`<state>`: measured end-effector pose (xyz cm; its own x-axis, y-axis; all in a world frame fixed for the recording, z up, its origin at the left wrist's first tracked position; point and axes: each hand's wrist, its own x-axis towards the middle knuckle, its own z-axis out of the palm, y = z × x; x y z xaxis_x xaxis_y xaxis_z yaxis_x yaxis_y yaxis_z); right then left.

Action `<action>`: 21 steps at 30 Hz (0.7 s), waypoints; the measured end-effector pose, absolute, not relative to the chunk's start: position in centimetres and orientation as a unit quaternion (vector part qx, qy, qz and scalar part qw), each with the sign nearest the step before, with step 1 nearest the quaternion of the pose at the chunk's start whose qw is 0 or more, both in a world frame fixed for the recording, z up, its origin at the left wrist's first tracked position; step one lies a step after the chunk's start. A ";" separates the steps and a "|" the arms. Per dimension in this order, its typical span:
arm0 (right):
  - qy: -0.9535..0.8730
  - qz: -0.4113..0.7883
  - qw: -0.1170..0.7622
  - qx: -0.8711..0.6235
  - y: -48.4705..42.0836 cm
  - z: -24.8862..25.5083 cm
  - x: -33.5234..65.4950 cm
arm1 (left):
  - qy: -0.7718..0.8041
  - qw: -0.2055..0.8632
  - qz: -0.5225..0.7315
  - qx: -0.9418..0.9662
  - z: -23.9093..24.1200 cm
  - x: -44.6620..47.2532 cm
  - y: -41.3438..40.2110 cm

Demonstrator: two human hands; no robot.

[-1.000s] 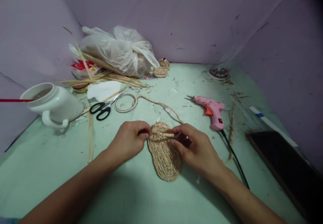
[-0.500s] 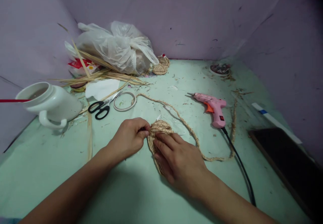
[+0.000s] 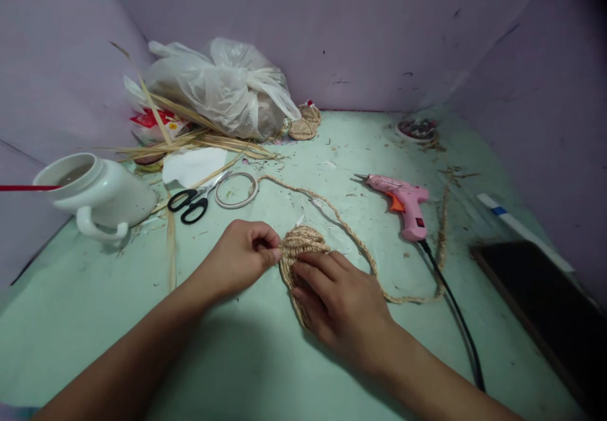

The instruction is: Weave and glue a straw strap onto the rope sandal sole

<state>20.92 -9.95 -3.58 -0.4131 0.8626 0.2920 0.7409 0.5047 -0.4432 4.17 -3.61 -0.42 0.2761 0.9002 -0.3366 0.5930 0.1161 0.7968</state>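
Note:
A small woven straw sole (image 3: 296, 247) lies on the green table (image 3: 246, 358) in front of me. My left hand (image 3: 239, 256) is closed in a pinch at the sole's left edge, holding the end of a braided strap. My right hand (image 3: 339, 304) lies flat on the sole, fingers stretched out and pressing it down, hiding most of it. A braided straw cord (image 3: 360, 250) runs from the back of the table past the sole and curls off to the right.
A pink glue gun (image 3: 401, 203) with a black cable (image 3: 455, 317) lies to the right. Black scissors (image 3: 187, 206), a tape ring (image 3: 236, 190), a white mug (image 3: 95, 196), straw stalks (image 3: 190, 143), a plastic bag (image 3: 218, 89) and another woven sole (image 3: 303, 127) sit behind. A dark slab (image 3: 545, 307) lies far right.
My right hand let go of the strap's right end and moved onto the sole, flattening over it. The left hand stayed pinched at the left edge. The cord swung out to the right.

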 end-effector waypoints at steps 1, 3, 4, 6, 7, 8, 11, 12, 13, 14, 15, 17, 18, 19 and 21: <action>-0.821 0.112 0.275 -0.488 -10.0 -3.7 20.9 | 0.583 0.497 0.161 0.621 -0.5 4.3 -3.7; -0.803 0.078 0.313 -0.501 -10.2 -3.9 20.9 | 0.584 0.536 0.162 0.588 -0.7 4.6 -4.0; -0.799 0.060 0.319 -0.506 -10.2 -3.9 20.8 | 0.582 0.550 0.162 0.577 -0.7 4.7 -4.1; -0.798 0.026 0.316 -0.513 -10.1 -4.0 20.5 | 0.576 0.572 0.166 0.561 -0.8 4.8 -4.3; -0.797 0.012 0.314 -0.515 -10.1 -3.9 20.3 | 0.573 0.580 0.169 0.553 -0.8 4.9 -4.4; -0.797 0.000 0.313 -0.517 -10.0 -3.9 20.1 | 0.571 0.588 0.171 0.546 -0.8 4.9 -4.5; -0.792 -0.019 0.320 -0.520 -10.0 -3.9 19.9 | 0.570 0.609 0.165 0.527 -0.8 5.1 -4.8; -0.790 -0.013 0.323 -0.521 -10.0 -3.9 19.9 | 0.571 0.613 0.164 0.521 -0.8 5.1 -4.8; -0.788 -0.001 0.326 -0.522 -10.0 -3.9 19.9 | 0.570 0.617 0.165 0.517 -0.8 5.2 -4.9; -0.786 0.017 0.331 -0.523 -10.0 -3.9 20.0 | 0.569 0.620 0.168 0.513 -0.8 5.2 -4.9; -0.783 0.039 0.335 -0.522 -10.0 -3.8 20.0 | 0.567 0.624 0.168 0.510 -0.7 5.1 -4.8; -0.775 0.091 0.346 -0.521 -10.0 -3.8 20.1 | 0.567 0.628 0.150 0.511 -0.5 5.0 -4.6; -0.769 0.116 0.352 -0.521 -10.0 -3.8 20.2 | 0.572 0.624 0.135 0.516 -0.4 4.8 -4.5; -0.761 0.138 0.360 -0.522 -10.0 -3.8 20.3 | 0.582 0.607 0.123 0.527 -0.2 4.6 -4.3; -0.743 0.177 0.375 -0.526 -10.0 -3.8 20.4 | 0.623 0.514 0.132 0.575 0.1 4.2 -4.2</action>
